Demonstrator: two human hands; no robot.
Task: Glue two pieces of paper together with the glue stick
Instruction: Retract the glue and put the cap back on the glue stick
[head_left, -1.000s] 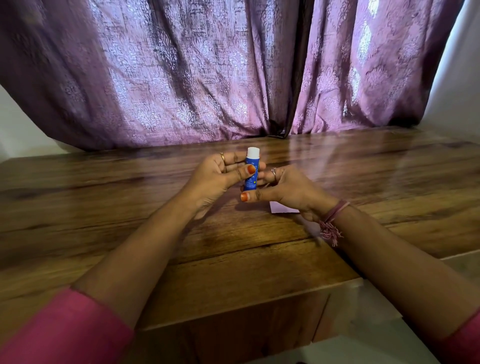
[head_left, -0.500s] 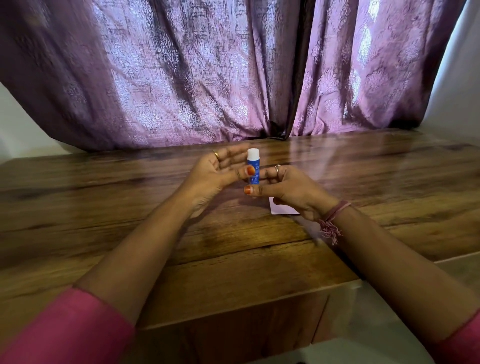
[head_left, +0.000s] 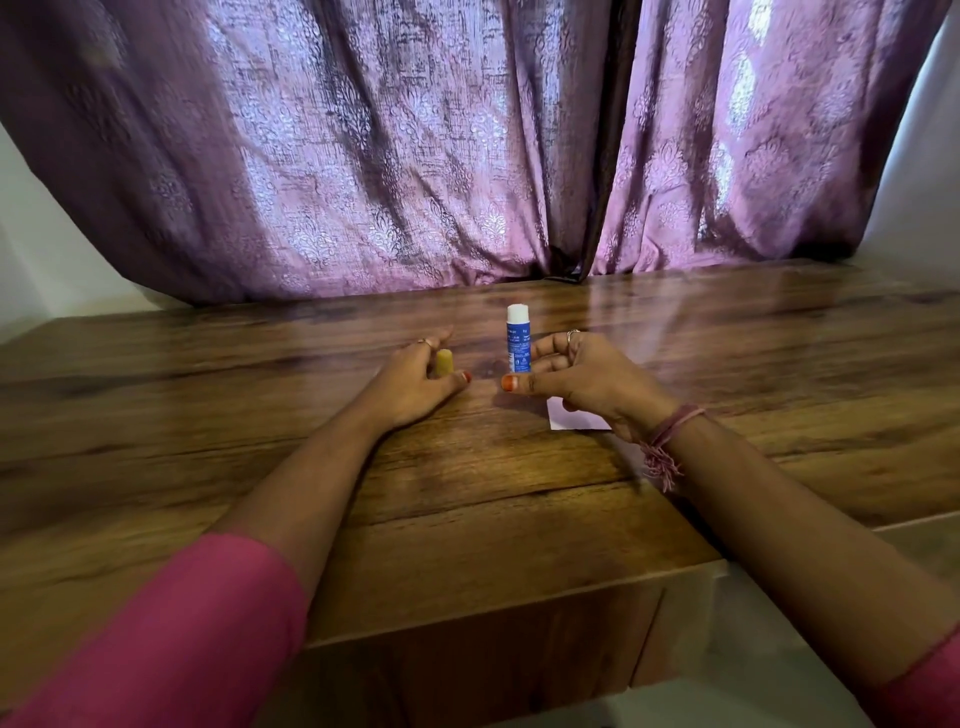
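The hands have come apart since the earlier frames, when both met at the glue stick. The right hand (head_left: 582, 379) now holds the blue glue stick (head_left: 519, 340) upright alone, fingers curled round its lower end, white end up. The left hand (head_left: 421, 382) has moved left and grips a small yellowish cap (head_left: 444, 362) low over the wooden table (head_left: 260, 415). A pale paper (head_left: 563, 418) lies partly under the right hand. Purple curtains (head_left: 415, 156) hang at the far edge.
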